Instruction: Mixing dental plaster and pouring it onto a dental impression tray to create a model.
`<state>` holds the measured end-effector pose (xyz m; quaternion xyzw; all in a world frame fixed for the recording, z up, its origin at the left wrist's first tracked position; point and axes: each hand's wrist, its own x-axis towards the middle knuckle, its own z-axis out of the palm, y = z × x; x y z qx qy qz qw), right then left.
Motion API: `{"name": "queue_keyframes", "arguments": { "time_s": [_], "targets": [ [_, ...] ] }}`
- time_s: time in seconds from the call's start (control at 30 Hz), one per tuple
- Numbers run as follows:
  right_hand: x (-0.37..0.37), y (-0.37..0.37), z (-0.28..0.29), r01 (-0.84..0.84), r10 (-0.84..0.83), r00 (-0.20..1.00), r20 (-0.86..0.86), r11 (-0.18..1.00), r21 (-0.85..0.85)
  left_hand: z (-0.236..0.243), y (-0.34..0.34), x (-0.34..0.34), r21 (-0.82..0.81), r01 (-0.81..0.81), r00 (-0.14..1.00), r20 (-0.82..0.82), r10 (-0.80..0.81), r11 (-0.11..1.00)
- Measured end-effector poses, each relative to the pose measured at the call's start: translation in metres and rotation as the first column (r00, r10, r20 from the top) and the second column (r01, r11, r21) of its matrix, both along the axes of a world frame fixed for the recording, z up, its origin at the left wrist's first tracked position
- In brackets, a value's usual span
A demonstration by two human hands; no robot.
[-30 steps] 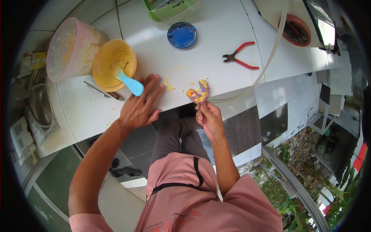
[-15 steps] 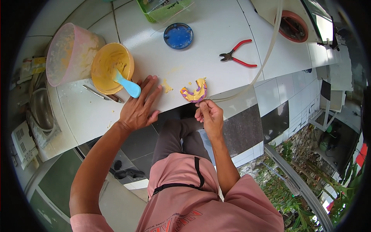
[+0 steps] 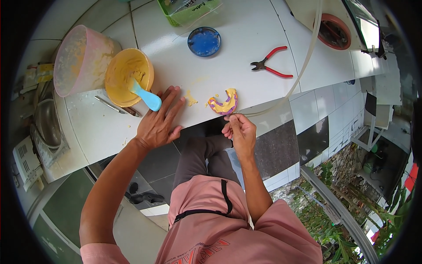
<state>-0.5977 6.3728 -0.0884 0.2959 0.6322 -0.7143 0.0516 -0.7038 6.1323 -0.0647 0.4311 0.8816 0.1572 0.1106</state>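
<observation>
A horseshoe-shaped dental impression [image 3: 223,105], purple and filled with yellow plaster, is at the table's front edge. My right hand [image 3: 241,131] pinches it from below, at its near side. Flat on the tabletop rests my left hand [image 3: 159,121], fingers stretched out and holding nothing. Its fingertips lie beside the light blue spatula [image 3: 148,98], which leans in a yellow mixing bowl [image 3: 113,90] smeared with yellow paste. Yellow crumbs [image 3: 190,98] are scattered between my left hand and the impression.
A pink translucent tub [image 3: 70,61] stands behind the bowl, and a knife [image 3: 110,103] lies in front of it. Farther back are a blue lid [image 3: 204,42] and a green basket [image 3: 176,17]. Red-handled cutters [image 3: 273,63] lie right, near a pale hose [image 3: 303,66].
My right hand and the dental impression have shifted slightly to the right, with the impression turned a little. My left hand stays in place on the table.
</observation>
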Motion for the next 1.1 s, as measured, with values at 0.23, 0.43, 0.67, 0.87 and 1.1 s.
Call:
{"name": "queue_keyframes", "arguments": {
  "time_s": [0.23, 0.43, 0.67, 0.87, 1.1],
  "targets": [
    [-0.002, 0.001, 0.005, 0.000, 0.001, 1.000, 0.008, 0.997, -0.075, 0.000, 0.001, 0.000, -0.026, -0.002, 1.000, -0.008, 0.002, 1.000],
    [0.002, 0.003, 0.008, 0.035, -0.052, 0.999, -0.010, 0.792, -0.609, 0.001, 0.001, 0.000, -0.019, -0.002, 1.000, -0.012, 0.001, 1.000],
    [0.000, -0.001, 0.003, 0.161, -0.112, 0.986, 0.120, 0.794, -0.586, 0.001, 0.001, 0.001, 0.010, 0.002, 0.999, 0.033, -0.002, 1.000],
    [0.003, -0.006, 0.009, 0.084, -0.089, 0.996, -0.025, 0.985, -0.151, 0.000, 0.000, 0.000, 0.017, 0.005, 1.000, 0.023, -0.005, 1.000],
    [0.000, -0.008, 0.001, 0.057, -0.060, 0.996, -0.059, 0.997, -0.042, 0.000, -0.001, 0.001, 0.020, 0.002, 1.000, 0.019, -0.002, 1.000]
  ]
}}
